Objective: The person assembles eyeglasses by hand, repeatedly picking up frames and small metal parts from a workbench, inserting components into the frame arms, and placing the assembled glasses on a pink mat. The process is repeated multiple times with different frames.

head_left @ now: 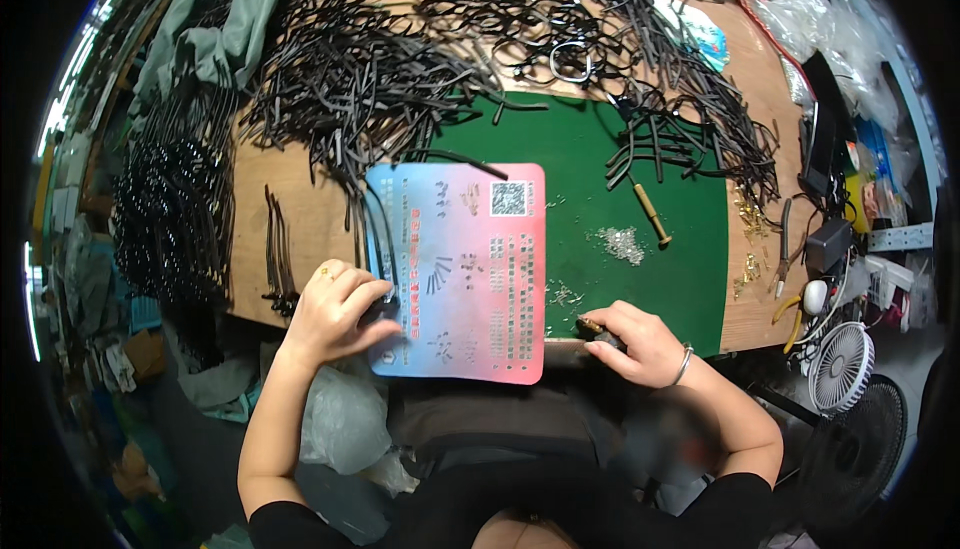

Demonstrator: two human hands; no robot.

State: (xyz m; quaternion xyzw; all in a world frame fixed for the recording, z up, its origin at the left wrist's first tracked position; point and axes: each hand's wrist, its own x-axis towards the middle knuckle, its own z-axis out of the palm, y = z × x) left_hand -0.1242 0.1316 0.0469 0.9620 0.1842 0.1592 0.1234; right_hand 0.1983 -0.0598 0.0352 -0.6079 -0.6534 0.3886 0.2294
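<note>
My left hand (338, 311) is closed at the left edge of a blue-and-pink printed mat (515, 299). Its thumb and fingers grip a black glasses temple (382, 234), whose thin arm runs up and away over the mat's edge. My right hand (640, 342) is closed at the near edge of a green mat (680, 289), pinching a small dark tool (589, 325) with a brass-coloured part; most of the tool is hidden by the fingers. Small dark parts (438, 275) lie in groups on the printed mat. Tiny silvery screws (622, 245) are heaped on the green mat.
A brass-handled screwdriver (650, 215) lies beyond the screws. Black glasses temples (350, 99) and frames (540, 9) pile up along the far side. Brass-coloured pieces (748, 267), yellow-handled pliers (787, 323) and a white fan (840, 367) are at the right.
</note>
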